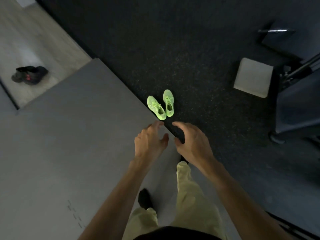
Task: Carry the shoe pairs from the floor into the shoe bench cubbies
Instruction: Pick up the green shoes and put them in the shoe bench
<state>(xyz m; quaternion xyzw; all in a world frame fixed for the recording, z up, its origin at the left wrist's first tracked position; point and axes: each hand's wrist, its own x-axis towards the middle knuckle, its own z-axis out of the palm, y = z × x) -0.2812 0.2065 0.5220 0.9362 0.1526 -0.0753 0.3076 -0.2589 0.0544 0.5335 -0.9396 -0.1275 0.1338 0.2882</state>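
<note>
- Dark speckled carpet (190,58) meets grey floor (69,144); the green shoes (161,105) sit side by side at that edge.
- My left hand (149,142) and right hand (192,141) hang empty, fingers spread, one for each shoe.
- A dark pair (29,75) waits far left.

The dark speckled floor (181,49) carries a pair of bright green shoes (161,105), side by side, just beside the edge of a grey floor (60,144). A pale square block (252,79) lies well apart. On the light wood floor (22,40) sits a dark pair of shoes (29,75).
</note>
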